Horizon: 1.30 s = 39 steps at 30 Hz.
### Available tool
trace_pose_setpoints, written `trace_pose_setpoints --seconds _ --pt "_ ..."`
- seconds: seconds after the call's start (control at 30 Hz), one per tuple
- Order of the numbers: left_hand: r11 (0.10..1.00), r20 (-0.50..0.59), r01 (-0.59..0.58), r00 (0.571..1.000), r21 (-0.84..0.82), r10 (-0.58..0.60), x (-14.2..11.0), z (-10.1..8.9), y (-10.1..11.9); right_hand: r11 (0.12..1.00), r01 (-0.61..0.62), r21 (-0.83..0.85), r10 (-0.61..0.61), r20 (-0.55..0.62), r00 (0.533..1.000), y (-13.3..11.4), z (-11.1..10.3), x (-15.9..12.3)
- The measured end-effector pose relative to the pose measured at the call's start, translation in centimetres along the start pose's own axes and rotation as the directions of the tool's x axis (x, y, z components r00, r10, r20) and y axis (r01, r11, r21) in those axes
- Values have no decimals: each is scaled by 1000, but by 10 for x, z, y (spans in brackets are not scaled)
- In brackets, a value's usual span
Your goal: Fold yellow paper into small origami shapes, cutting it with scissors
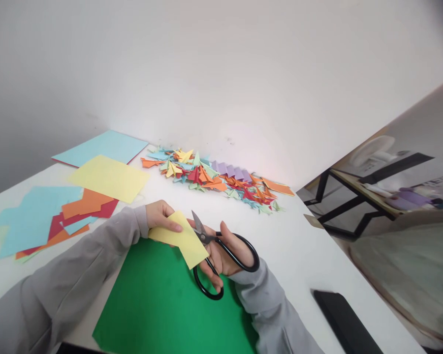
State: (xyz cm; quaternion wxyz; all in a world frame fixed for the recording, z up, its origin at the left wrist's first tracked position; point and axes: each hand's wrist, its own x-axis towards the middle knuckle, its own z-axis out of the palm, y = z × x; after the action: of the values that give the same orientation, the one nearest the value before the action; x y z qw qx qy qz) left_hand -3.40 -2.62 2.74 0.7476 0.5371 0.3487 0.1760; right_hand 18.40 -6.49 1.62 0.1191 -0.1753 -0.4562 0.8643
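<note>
Pinched between thumb and fingers of my left hand (161,216) is a piece of yellow paper (186,240), partly cut, with one section angled down toward me. My right hand (227,253) grips black-handled scissors (249,250), its thumb and fingers through the two loops. The blades stand apart at the right edge of the paper, one of them partly hidden behind it. Both hands are above a green sheet (170,300) lying on the white table.
Folded paper shapes (210,179) in several colours lie heaped along the wall. To the left are cut paper pieces (40,216), a yellow sheet (110,178) and blue sheets (103,147). A black flat object (343,319) lies near the table's right edge.
</note>
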Motion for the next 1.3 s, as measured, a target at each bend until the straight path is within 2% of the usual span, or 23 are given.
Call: trace_pose_setpoints --seconds 0.23,0.47,0.6,0.73,0.97,1.1,1.3 --pt "1000 43 -2 999 -17 2 3 4 -2 1000 -13 4 13 7 1000 1 -3 1" --pt "999 43 25 999 22 -26 5 0 -5 999 27 32 -28 39 999 1 -4 3" --pt "999 77 31 997 -21 -29 4 -2 -4 998 40 45 -41 38 998 0 -3 3" --pt "998 88 43 995 -55 -38 4 -2 -3 999 17 35 -17 0 1000 -1 -2 3" --pt "996 66 83 994 -20 -82 4 -7 -3 999 -40 -13 39 -98 994 -2 -1 2" --pt "998 57 61 997 -24 -59 3 -11 -5 998 -49 -33 45 -124 991 -4 -3 -2" --pt "996 76 88 993 0 -88 4 -10 -6 999 -36 -24 35 -44 998 -2 -4 -2"
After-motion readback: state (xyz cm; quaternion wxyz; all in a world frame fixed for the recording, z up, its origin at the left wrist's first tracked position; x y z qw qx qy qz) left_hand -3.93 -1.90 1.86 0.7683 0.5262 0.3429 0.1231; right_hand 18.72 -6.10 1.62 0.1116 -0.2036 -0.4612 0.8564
